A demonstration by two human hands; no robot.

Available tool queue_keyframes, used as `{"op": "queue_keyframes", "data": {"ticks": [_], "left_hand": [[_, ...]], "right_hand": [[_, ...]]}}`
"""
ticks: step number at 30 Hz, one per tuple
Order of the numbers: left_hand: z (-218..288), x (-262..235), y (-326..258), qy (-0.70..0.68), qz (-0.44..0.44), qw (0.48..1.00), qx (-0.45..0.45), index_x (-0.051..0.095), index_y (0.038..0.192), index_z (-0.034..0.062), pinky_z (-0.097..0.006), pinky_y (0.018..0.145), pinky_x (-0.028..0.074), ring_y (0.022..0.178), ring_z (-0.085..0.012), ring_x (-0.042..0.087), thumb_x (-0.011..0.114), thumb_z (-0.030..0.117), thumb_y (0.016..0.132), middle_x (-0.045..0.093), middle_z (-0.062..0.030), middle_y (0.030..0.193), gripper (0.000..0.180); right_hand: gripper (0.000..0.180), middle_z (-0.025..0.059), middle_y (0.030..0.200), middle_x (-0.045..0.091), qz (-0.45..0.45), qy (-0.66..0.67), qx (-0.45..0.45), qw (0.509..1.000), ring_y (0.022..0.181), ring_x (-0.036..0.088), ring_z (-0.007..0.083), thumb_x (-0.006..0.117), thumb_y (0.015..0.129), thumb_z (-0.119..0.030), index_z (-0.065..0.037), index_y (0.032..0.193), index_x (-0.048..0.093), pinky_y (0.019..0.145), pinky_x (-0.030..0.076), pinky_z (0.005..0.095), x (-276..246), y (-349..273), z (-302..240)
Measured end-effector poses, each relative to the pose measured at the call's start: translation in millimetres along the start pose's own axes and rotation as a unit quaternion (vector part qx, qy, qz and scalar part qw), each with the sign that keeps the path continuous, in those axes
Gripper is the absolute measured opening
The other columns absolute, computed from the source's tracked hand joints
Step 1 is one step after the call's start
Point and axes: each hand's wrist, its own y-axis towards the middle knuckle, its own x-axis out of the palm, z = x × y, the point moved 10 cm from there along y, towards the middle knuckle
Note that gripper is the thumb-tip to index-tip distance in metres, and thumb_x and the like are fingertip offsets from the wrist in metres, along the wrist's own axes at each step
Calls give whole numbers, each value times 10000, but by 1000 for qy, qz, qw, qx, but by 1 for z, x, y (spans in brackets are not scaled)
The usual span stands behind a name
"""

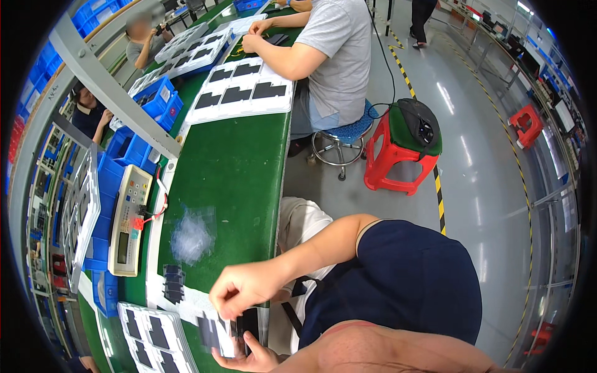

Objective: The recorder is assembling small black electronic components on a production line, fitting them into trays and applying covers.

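My left hand (252, 355) is closed around the edge of a thin, shiny flat piece (225, 342), partly smeared by motion. Just above it, my right hand (245, 289) is closed in a pinch; what its fingertips hold, if anything, is hidden. A black flat part (250, 322) shows between the two hands at the table edge. Beyond the hands lies a small overlapping row of dark flat pieces (173, 284) on a white strip. Farther along sits a heap of clear film pieces (193, 237).
White trays of black parts (180, 323) are stacked by my hands; another tray stack (242, 115) stands farther along the green table (227, 168). A beige meter (129, 221) with red leads sits before blue bins (102, 224). A seated co-worker (339, 56) and a red stool (401, 152) are nearby.
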Motion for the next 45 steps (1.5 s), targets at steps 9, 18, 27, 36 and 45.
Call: {"op": "queue_keyframes", "data": {"ticks": [9, 18, 27, 36, 45], "left_hand": [[-32, -29, -8, -37, 105, 977, -180, 372, 1230, 63, -207, 627, 358, 710, -93, 440, 683, -7, 669, 486, -26, 843, 645], [-31, -23, -2, -144, 108, 948, -261, 486, 1083, 28, -231, 693, 473, 819, -133, 548, 693, -73, 610, 554, -73, 901, 526], [-10, -13, 11, -279, -3, 929, -244, 549, 1058, -79, -247, 750, 472, 820, -154, 554, 596, -65, 736, 553, -111, 933, 326], [-11, -19, 15, -192, -13, 958, -211, 616, 876, -56, -181, 543, 349, 659, -79, 461, 544, -55, 781, 528, -75, 830, 119], [-13, -4, 21, -177, -45, 962, -204, 635, 836, -46, -189, 518, 317, 626, -72, 443, 562, -53, 766, 535, -57, 778, 101]], "right_hand": [[208, 32, 692, 500, 93, -602, -67, 790, 712, 512, 214, 699, 659, -209, -84, 709, 541, 638, 437, 338, -36, 4, 45], [199, 62, 750, 519, -90, -142, 59, 984, 666, 498, 148, 672, 748, -110, 25, 834, 554, 576, 391, 270, 25, 11, 59], [199, 50, 672, 451, -130, -82, 123, 980, 616, 437, 140, 674, 727, -88, 11, 737, 502, 569, 364, 261, 37, 18, 70], [185, 52, 666, 455, -150, -102, 120, 976, 605, 439, 149, 680, 720, -88, 12, 757, 528, 565, 361, 270, 43, 20, 70], [184, 56, 670, 470, -107, -127, 113, 980, 601, 449, 156, 687, 707, -82, 14, 759, 539, 561, 372, 271, 27, 13, 61]]}}
